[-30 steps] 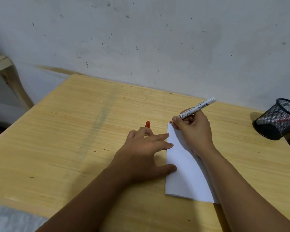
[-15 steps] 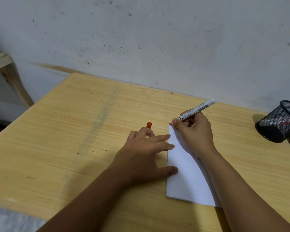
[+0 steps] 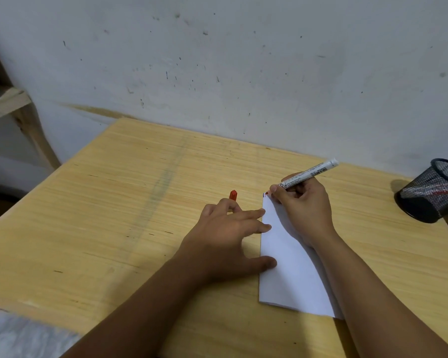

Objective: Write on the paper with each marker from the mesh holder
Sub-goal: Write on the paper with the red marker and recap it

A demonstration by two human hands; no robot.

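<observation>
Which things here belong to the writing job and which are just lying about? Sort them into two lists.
Belongs to the job:
- white marker, gripped by the right hand
- paper, steadied by the left hand
- red cap, held in the left hand's fingers
- mesh holder, with more markers inside

Just lying about:
- wooden frame by the wall
- grey cloth at the table's near edge
</observation>
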